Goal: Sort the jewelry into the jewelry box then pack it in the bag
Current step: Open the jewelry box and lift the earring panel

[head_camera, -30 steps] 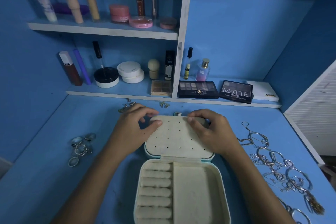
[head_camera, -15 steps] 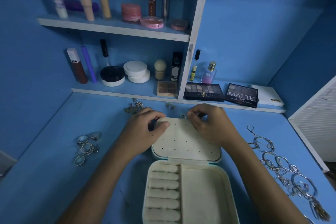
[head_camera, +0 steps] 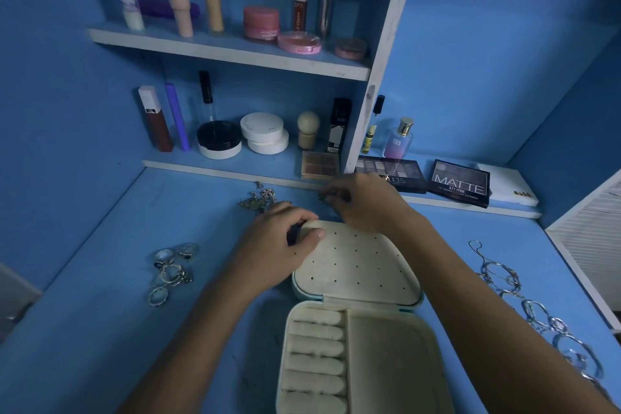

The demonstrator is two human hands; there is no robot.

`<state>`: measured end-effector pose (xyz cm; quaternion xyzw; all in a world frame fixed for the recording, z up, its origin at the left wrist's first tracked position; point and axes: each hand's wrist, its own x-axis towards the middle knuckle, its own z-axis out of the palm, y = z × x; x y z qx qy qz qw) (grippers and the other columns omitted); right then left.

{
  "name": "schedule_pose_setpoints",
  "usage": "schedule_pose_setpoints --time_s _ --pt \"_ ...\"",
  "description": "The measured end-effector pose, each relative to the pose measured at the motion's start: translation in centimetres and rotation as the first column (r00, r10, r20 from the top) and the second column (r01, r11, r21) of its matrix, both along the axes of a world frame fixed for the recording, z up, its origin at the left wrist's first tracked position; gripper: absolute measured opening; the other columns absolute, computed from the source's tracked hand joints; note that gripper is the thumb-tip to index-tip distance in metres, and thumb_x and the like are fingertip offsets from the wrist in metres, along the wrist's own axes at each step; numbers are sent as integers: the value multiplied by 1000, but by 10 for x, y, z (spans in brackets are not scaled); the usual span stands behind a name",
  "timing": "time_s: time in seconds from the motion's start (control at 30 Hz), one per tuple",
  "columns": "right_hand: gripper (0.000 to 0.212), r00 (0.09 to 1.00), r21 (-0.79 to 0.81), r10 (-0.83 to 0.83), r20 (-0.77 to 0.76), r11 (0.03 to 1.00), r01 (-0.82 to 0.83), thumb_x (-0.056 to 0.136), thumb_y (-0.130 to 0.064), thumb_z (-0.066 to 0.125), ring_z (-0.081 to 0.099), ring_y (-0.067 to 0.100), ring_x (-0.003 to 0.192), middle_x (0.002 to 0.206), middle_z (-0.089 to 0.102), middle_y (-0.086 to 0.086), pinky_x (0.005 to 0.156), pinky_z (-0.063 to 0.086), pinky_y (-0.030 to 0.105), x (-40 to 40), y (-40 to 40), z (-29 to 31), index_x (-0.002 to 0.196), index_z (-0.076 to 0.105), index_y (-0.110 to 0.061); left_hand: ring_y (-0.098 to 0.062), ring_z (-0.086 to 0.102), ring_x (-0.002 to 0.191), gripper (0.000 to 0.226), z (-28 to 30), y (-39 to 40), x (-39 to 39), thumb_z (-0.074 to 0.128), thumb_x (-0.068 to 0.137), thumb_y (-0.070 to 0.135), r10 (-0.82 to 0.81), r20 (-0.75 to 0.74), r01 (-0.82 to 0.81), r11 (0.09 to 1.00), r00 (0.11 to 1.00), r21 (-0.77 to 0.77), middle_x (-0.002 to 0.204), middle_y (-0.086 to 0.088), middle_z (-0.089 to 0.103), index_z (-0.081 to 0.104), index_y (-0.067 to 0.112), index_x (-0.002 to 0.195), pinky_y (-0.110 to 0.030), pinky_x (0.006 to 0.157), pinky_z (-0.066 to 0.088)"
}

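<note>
Our left hand [head_camera: 274, 247] grips the far left corner of the open jewelry box [head_camera: 356, 319] lid; our right hand [head_camera: 364, 203] pinches a small earring [head_camera: 323, 197] just beyond it. Rings [head_camera: 171, 270] lie left, bracelets [head_camera: 524, 299] right, on the blue table [head_camera: 100, 329]

Left hand [head_camera: 275, 245] sits with fingers curled, thumb flat; right hand [head_camera: 364, 203] reaches toward the counter's back edge, fingertips pinched.

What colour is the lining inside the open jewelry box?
Cream, with a pale teal outer edge; the jewelry box shows best in the head view.
</note>
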<state>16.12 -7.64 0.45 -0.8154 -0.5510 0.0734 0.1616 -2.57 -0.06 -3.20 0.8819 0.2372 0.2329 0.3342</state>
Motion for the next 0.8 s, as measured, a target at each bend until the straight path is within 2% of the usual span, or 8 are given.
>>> schedule_pose_setpoints --time_s 0.07,0.2,0.4,0.57,0.8 --pt "22 999 -19 -2 39 1000 2 95 -30 56 63 19 93 101 70 -8 76 51 30 -2 2 0 110 72 -37 -2 57 86 25 0 1 0 66 89 43 -2 -8 2 1000 1000 -4 99 13 59 69 27 108 -22 77 44" --pt "25 995 -45 -22 101 999 27 94 -31 54 64 24 99 107 71 -5 78 51 32 -5 5 -2 111 70 -40 -2 57 83 36 1 0 1 58 83 52 -5 -10 5 1000 1000 -7 97 14 58 69 27 108 -20 74 43" --pt "27 995 -60 -28 94 998 34 94 -29 53 63 21 101 110 71 -9 80 51 32 -6 4 0 109 71 -42 -3 57 83 23 0 -1 1 67 89 40 2 11 -2 1000 1000 -4 96 13 58 70 25 107 -20 74 43" --pt "24 999 -66 9 50 998 -6 93 -30 54 64 18 99 109 71 -12 85 55 38 -10 8 0 106 72 -40 -5 57 85 25 1 -1 1 68 89 38 4 6 -4 1000 1000 3 99 11 59 70 23 110 -22 76 44" --pt "22 998 -62 -12 60 998 16 94 -30 56 65 21 99 110 71 -6 85 56 39 -8 10 -1 109 71 -36 -3 57 87 26 3 -2 0 67 89 39 1 5 -1 1000 1000 -4 100 11 59 69 24 111 -20 77 45"
